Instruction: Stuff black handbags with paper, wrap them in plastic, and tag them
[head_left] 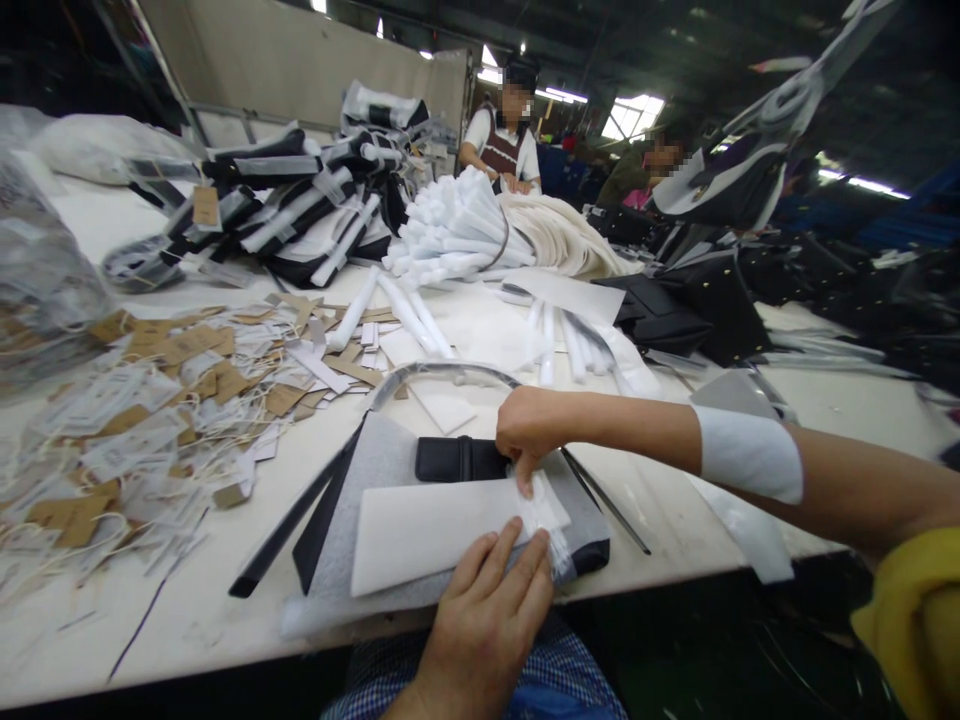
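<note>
Your left grip (484,620) lies flat, fingers slightly spread, on the white strip (431,535) atop the grey bag (390,460); your right grip (534,425) curls thumb-down at the clear plastic (553,515), though whether it pinches I cannot tell; steady the strip, smooth gently; mind the near bench (195,640) edge; tags (97,510) crowd the left, so favour the barer right.

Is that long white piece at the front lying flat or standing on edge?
Flat: the white piece lies broad face up across the grey material, with a black wallet-like piece beyond it.
</note>
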